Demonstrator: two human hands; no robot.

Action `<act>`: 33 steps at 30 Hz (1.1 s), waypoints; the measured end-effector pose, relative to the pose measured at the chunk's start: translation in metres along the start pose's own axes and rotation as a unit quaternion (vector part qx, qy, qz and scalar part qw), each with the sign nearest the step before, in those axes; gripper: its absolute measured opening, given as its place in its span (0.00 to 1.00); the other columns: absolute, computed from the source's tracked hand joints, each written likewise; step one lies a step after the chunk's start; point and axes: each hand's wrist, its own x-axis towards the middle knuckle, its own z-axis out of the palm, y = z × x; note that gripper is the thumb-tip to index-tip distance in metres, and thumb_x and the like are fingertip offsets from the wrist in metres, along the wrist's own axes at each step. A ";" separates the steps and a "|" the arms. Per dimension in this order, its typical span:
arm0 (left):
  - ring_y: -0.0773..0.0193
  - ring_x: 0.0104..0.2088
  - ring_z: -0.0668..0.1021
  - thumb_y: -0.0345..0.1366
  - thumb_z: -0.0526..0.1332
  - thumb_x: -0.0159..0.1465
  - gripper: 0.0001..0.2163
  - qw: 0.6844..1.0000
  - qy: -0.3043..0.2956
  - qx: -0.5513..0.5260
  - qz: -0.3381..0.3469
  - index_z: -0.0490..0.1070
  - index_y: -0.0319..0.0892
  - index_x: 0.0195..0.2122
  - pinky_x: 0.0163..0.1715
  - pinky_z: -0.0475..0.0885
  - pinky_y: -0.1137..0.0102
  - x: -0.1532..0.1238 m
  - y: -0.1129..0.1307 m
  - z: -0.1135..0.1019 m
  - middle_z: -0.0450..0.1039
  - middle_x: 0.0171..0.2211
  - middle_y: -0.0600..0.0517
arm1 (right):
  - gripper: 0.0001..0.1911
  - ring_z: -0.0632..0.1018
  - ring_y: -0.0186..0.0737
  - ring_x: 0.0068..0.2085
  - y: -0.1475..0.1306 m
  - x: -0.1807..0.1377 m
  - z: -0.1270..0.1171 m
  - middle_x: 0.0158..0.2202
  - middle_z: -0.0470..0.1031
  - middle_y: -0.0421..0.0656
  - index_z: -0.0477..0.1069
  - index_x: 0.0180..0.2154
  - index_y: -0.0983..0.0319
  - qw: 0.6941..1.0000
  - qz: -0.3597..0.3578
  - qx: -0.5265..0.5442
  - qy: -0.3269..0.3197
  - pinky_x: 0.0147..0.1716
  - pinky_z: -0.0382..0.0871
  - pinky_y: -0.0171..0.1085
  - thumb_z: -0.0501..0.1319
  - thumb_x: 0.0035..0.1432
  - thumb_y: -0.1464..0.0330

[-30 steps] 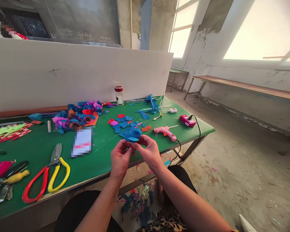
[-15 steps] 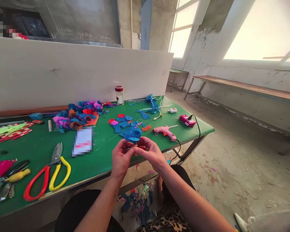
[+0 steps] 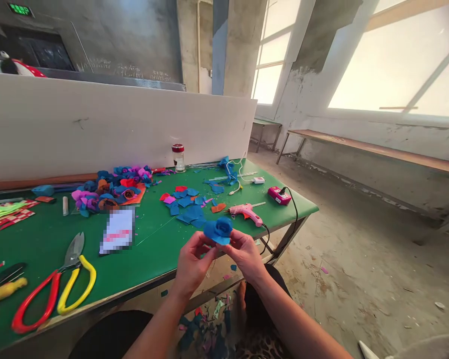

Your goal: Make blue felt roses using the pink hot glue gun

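Both my hands pinch a small blue felt flower (image 3: 219,231) just above the near edge of the green table (image 3: 149,244). My left hand (image 3: 192,264) grips its left underside with closed fingers. From the right, my right hand (image 3: 246,253) holds the flower's base, fingers also closed. Behind the flower lie loose blue, red and pink felt petals (image 3: 185,202). A pink glue gun (image 3: 246,213) rests on the table just right of my hands.
A heap of finished felt flowers (image 3: 110,189) lies at the back left. Red-and-yellow shears (image 3: 58,286) sit near the front left edge. A glass jar (image 3: 178,157) stands by the white board. A pink charger box (image 3: 279,195) with a black cable is at the right edge.
My hands and the blue flower sit lower in the picture and a little to the right. The view has tilted up and turned slightly, so the table shifted left.
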 end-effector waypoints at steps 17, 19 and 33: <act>0.68 0.27 0.74 0.42 0.71 0.51 0.13 0.964 -0.083 -0.159 -0.198 0.71 0.40 0.31 0.27 0.69 0.73 -0.007 0.035 0.034 0.73 0.28 0.52 | 0.06 0.72 0.37 0.27 0.000 -0.043 -0.047 0.24 0.72 0.38 0.75 0.29 0.59 0.966 -0.096 -0.231 0.069 0.31 0.66 0.35 0.61 0.55 0.66; 0.70 0.23 0.72 0.42 0.71 0.51 0.13 0.973 -0.061 -0.123 -0.185 0.70 0.40 0.28 0.24 0.67 0.75 -0.007 0.037 0.038 0.71 0.24 0.55 | 0.05 0.72 0.37 0.27 -0.002 -0.045 -0.050 0.24 0.72 0.38 0.75 0.28 0.59 0.960 -0.111 -0.242 0.083 0.30 0.66 0.35 0.61 0.55 0.67; 0.69 0.20 0.69 0.51 0.64 0.55 0.16 0.989 0.013 -0.016 -0.144 0.72 0.40 0.27 0.16 0.62 0.76 -0.009 0.050 0.031 0.69 0.21 0.54 | 0.04 0.73 0.39 0.28 0.002 -0.047 -0.055 0.24 0.72 0.39 0.75 0.30 0.58 0.964 -0.130 -0.216 0.084 0.31 0.67 0.36 0.61 0.54 0.69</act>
